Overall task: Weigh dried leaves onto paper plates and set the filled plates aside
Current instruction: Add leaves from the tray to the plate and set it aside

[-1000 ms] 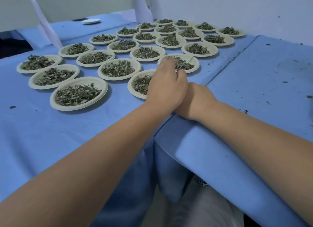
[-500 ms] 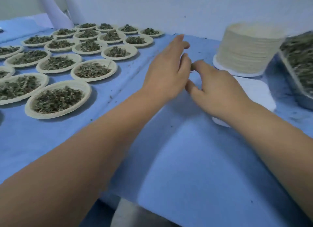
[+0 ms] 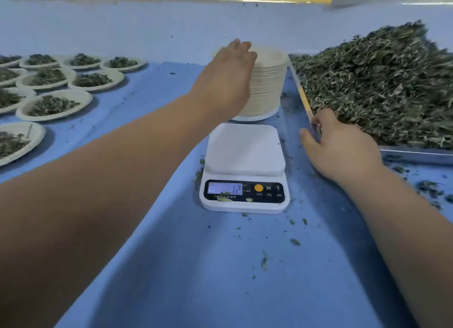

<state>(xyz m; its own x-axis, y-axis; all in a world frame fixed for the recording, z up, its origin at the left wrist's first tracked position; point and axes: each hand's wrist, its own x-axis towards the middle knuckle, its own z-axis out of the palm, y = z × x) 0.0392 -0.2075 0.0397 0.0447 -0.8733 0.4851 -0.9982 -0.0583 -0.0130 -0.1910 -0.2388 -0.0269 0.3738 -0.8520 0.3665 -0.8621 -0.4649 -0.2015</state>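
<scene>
1. Filled plates (image 3: pixel 52 104): cream paper plates, each with a small heap of dried leaves, lie in rows on the blue table (image 3: pixel 220 278) at 9 to 10 o'clock from the scale. They sit close together, some with rims touching. The frame's left edge cuts off the row.

2. Left hand (image 3: pixel 225 80): the arm reaches from 7 o'clock across the table to the stack (image 3: pixel 269 87). The fingers are stretched out and fairly wide, lying over the stack's upper left rim. The thumb is hidden. I cannot tell whether the hand touches the top plate.

3. Stack: empty paper plates piled upright, at 12 o'clock from the scale and just beside its far edge.

4. Scale (image 3: pixel 245 151): a white kitchen scale stands at the centre of the table. Its display (image 3: pixel 225 188) is lit and reads 12. A few leaf bits lie on the front panel.

5. Right hand (image 3: pixel 343 146): at 3 o'clock from the scale. The fingers are loosely bent and the thumb is spread. The fingertips are at the near-left corner of the tray (image 3: pixel 416 153). It holds nothing.

6. Tray: a metal tray at 2 o'clock from the scale, heaped high with dried leaves (image 3: pixel 380 82).

7. Crumbs (image 3: pixel 264 261): loose leaf bits lie scattered on the table at 5 to 6 o'clock from the scale, and more lie below the tray's near rim.
</scene>
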